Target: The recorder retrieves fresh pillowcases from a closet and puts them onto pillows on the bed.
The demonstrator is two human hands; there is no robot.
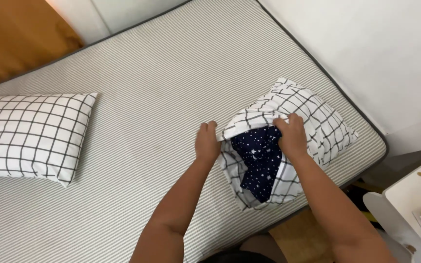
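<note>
A pillow [313,122] in a white pillowcase [288,104] with a dark grid lies near the right edge of a grey striped mattress [162,83]. Its long axis runs on a slant, from the open mouth nearest the person up and away toward the far right corner. At the mouth a dark blue, star-printed inner cover [259,160] shows. The left hand [206,142] pinches the left edge of the opening, fingers curled over the cloth. The right hand [292,135] grips the upper edge of the opening, fingers closed on the fabric. A second pillow [30,136] in the same checked cloth lies flat, well apart to the left.
</note>
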